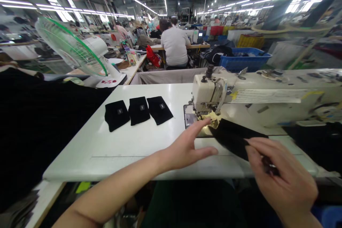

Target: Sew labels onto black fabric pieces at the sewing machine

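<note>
My left hand (184,148) reaches to the front of the sewing machine (207,92), thumb and forefinger spread apart with nothing between them. Its forefinger tip is close to the needle area. On the right, my right hand (283,174) pinches the edge of a black fabric piece (235,135), which lies slanted across the machine bed. Something small and dark sits inside the curled fingers of that hand; I cannot make out what it is. Three black fabric pieces with small labels, the nearest a black pocket-shaped panel (160,110), lie in a row left of the machine.
Dark cloth (40,128) is heaped at the table's left side. A green-rimmed fan (74,50) stands behind it. Beyond the machine is a blue basket (244,60). A person in a white shirt (175,44) sits ahead, facing away. More black cloth (317,146) lies at right.
</note>
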{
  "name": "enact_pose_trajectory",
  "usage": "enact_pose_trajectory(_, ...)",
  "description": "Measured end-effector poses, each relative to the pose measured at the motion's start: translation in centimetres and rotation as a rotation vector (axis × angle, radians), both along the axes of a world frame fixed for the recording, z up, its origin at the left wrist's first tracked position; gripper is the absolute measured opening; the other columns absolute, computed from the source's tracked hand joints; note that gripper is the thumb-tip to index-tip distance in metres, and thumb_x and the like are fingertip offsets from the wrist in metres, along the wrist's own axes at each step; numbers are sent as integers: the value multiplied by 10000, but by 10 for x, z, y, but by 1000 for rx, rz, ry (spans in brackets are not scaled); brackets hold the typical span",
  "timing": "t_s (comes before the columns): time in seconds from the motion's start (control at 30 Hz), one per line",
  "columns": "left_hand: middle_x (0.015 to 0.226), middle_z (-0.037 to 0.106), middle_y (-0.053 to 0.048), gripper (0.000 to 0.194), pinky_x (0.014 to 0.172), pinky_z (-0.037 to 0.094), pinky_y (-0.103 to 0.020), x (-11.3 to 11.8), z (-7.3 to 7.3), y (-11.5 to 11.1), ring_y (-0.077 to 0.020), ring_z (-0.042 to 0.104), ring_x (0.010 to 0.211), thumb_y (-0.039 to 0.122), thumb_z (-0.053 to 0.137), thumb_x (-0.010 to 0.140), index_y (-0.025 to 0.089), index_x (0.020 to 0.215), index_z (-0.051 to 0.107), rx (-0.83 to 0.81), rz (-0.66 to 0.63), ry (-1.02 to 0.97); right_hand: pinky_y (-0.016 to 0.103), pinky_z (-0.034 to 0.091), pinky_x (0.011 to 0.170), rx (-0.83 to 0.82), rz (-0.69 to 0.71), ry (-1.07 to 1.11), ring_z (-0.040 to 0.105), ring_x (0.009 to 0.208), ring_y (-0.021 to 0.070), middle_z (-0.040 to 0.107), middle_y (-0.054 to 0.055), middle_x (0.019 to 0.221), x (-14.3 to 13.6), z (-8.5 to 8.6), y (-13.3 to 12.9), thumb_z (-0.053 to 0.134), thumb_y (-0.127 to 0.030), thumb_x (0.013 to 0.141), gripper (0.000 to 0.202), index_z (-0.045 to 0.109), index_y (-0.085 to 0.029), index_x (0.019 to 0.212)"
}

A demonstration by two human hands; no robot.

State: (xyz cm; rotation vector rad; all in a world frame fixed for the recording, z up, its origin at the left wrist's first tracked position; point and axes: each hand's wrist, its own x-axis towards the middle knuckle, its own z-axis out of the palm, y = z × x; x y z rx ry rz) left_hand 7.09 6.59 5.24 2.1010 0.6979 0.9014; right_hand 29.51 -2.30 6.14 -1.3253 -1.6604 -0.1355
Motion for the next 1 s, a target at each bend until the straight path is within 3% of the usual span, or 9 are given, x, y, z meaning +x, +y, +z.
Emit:
enact_pose_trajectory(0.03, 1418, 570, -143, 644, 1097, 475, -440, 8, 3, -6, -260, 556, 1296, 295, 748, 859, 198, 1439, 485, -91, -31, -66, 329, 532, 757, -30, 47, 8, 682, 814, 191, 697, 26, 919, -8, 0, -3, 609, -197, 918, 98, 658, -274, 955)
enact_pose_trajectory(0.1, 1248, 687, -113, 400, 1022, 532, -407, 16, 6, -10, -239, 659, 1143, 241, 739, 859, 172, 1243, 650, -300, -74, -154, 296, 537, 711, -107, 95, 43, 679, 784, 171, 696, 14, 923, -16, 1, -9, 585, -231, 948, 90, 659, -280, 936)
enact_pose_trajectory(0.2, 955, 763, -52, 130, 832, 588, -316, 17, 10, -10, -183, 722, 869, 220, 730, 848, 156, 959, 747, -507, -126, -145, 277, 508, 556, -172, 24, 85, 642, 679, 155, 685, 36, 1012, -11, 5, -13, 591, -355, 955, 140, 679, -290, 1043)
enact_pose_trajectory(0.33, 866, 757, -14, 131, 758, 537, -247, 17, 15, -15, -152, 685, 800, 233, 770, 791, 181, 911, 760, -414, -186, 50, 282, 518, 551, -151, 124, -53, 654, 705, 177, 694, 66, 1039, -13, 14, -12, 692, -442, 880, 325, 661, -271, 1155)
enact_pose_trajectory(0.47, 706, 686, 14, 151, 615, 446, -208, 21, 20, -23, -129, 606, 686, 281, 797, 742, 153, 779, 724, -416, -90, 139, 267, 511, 646, -201, 235, -111, 658, 728, 162, 694, 12, 829, -29, 21, -8, 637, -287, 926, 63, 691, -259, 943)
enact_pose_trajectory(0.6, 681, 638, 39, 189, 576, 415, -206, 10, 23, -15, -103, 550, 624, 324, 786, 741, 158, 771, 700, -649, -120, 108, 238, 437, 506, -359, 51, 161, 545, 548, 126, 616, -25, 669, -19, 17, 2, 645, -364, 897, 173, 668, -241, 777)
enact_pose_trajectory(0.7, 670, 624, 38, 185, 578, 409, -215, -10, 19, 4, -100, 536, 612, 323, 780, 729, 162, 750, 693, -703, -60, 132, 239, 441, 502, -496, -100, 382, 517, 541, 133, 583, -26, 630, 0, 5, 10, 678, -477, 835, 265, 665, -220, 768)
enact_pose_trajectory(0.9, 674, 636, 27, 250, 655, 444, -273, -38, 0, 38, -128, 564, 644, 342, 813, 677, 171, 833, 721, -700, 119, 104, 281, 466, 626, -656, -112, 723, 564, 664, 161, 608, -5, 729, 6, -22, 13, 725, -514, 737, 393, 711, -184, 950)
enact_pose_trajectory(1.0, 685, 646, 23, 265, 674, 424, -264, -41, -3, 41, -119, 564, 657, 311, 825, 652, 159, 846, 727, -738, 176, 64, 252, 392, 542, -706, -61, 831, 482, 578, 127, 524, -41, 667, -5, -25, 9, 735, -520, 720, 420, 705, -187, 973)
